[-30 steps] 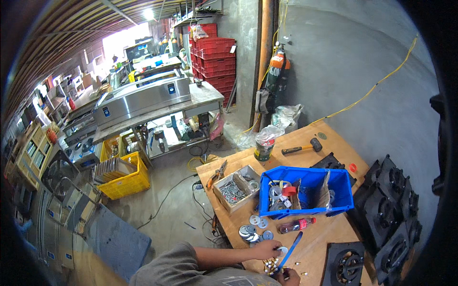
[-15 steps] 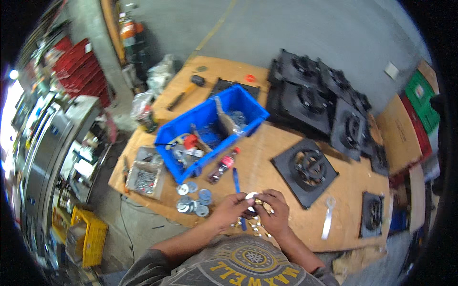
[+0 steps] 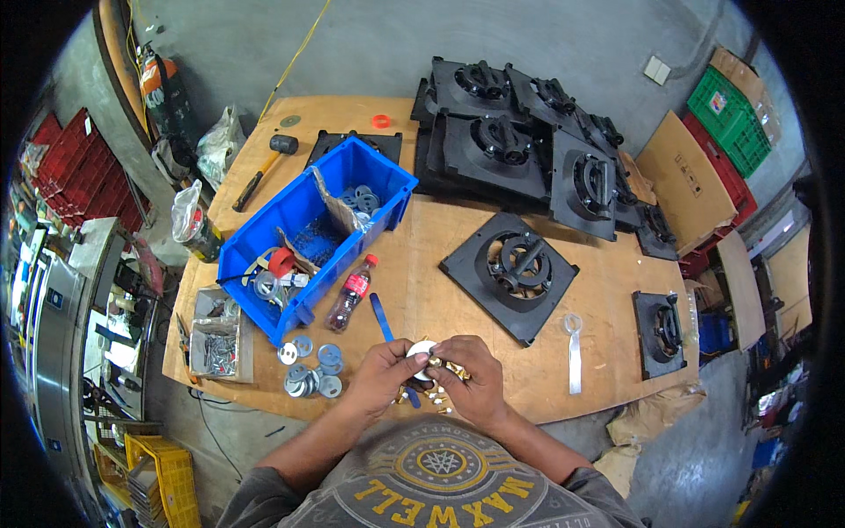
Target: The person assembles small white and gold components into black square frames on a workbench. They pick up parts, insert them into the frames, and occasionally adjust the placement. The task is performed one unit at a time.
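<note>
In front of my chest, my left hand [image 3: 385, 371] pinches a pale round metal disc [image 3: 422, 349] between thumb and fingers. My right hand [image 3: 473, 371] is closed against the disc's right side, with a small brass fitting [image 3: 436, 361] at its thumb and fingertips. More brass shows along its fingers; how many pieces it holds is unclear. Below both hands, several loose brass fittings [image 3: 437, 402] lie at the table's near edge. Left of my left hand rests a group of grey metal discs [image 3: 301, 380]. A blue strip-like tool [image 3: 380, 317] lies just beyond my hands, partly covered by them.
A blue bin [image 3: 304, 304] of metal parts stands left on the wooden table [image 3: 414, 264], beside a cola bottle [image 3: 352, 295], a screw box [image 3: 220, 348] and a mallet [image 3: 266, 172]. Black burner frames [image 3: 510, 275] lie right and stand stacked [image 3: 493, 145] behind. A metal ring-ended strip [image 3: 575, 352] lies right.
The whole view has shifted, so table and hands sit farther left in the picture. Both hands stay together at the disc; more brass now shows at my right fingers.
</note>
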Tool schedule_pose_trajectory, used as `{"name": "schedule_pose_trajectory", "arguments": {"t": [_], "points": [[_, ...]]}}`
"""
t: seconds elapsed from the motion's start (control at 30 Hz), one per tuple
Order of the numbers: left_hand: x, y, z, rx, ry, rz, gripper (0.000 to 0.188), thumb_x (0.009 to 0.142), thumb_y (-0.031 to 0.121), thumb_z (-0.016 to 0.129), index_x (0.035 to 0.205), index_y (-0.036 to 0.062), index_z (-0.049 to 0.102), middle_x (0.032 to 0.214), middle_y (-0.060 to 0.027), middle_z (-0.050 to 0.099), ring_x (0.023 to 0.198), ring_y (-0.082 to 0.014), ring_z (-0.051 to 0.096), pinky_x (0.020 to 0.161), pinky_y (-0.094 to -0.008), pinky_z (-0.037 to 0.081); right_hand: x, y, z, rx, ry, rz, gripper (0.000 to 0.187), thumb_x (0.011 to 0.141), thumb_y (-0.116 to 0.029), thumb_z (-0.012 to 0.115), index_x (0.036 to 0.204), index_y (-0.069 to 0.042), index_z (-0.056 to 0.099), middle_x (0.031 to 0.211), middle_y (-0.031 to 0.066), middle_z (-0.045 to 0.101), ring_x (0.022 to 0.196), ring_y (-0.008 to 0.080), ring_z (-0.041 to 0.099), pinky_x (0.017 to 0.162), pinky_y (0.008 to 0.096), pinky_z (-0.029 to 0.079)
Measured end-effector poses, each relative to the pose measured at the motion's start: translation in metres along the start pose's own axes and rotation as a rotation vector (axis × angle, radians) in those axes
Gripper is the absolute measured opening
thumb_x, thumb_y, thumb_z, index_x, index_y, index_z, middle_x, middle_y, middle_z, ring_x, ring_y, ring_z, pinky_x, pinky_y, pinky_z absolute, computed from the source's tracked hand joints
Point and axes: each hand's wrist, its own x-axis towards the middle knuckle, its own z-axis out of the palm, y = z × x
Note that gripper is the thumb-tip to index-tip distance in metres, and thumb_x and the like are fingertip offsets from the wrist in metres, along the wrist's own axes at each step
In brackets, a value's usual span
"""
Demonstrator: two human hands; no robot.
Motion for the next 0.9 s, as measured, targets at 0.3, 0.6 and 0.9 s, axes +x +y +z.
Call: {"name": "schedule_pose_trajectory", "arguments": {"t": [0.3, 0.6, 0.9], "points": [[-0.004, 0.000, 0.001, -0.026, 0.036, -0.054, 0.020, 0.101, 0.018, 0.059, 0.109, -0.0002, 0.064, 0.088, -0.0066, 0.071, 0.072, -0.0139, 0.069, 0.056, -0.0257, 0.055, 0.001, 0.001, 0.003, 0.067, -0.010, 0.075, 0.028, 0.078, -0.013, 0.081, 0.103, -0.004, 0.071, 0.099, 0.0128, 0.072, 0.096, 0.0291, 0.066, 0.084, 0.0375, 0.052], [-0.001, -0.003, -0.006, -0.207, -0.032, -0.140, 0.027, 0.101, 0.023, 0.059, 0.117, 0.0005, 0.060, 0.095, -0.0069, 0.069, 0.081, -0.0153, 0.069, 0.066, -0.0273, 0.056, -0.002, 0.007, 0.008, 0.082, 0.008, 0.076, 0.028, 0.079, -0.009, 0.081, 0.106, -0.006, 0.073, 0.114, 0.0131, 0.064, 0.103, 0.0269, 0.064, 0.083, 0.0344, 0.054], [0.012, -0.033, -0.042, -0.527, -0.185, -0.333, 0.038, 0.094, 0.018, 0.056, 0.129, 0.0035, 0.057, 0.108, -0.0064, 0.065, 0.090, -0.0204, 0.065, 0.073, -0.0334, 0.054, -0.012, 0.019, 0.015, 0.126, -0.151, 0.213, 0.031, 0.086, -0.029, 0.075, 0.114, -0.015, 0.074, 0.134, 0.0163, 0.053, 0.126, 0.0302, 0.051, 0.107, 0.0431, 0.040]]}}
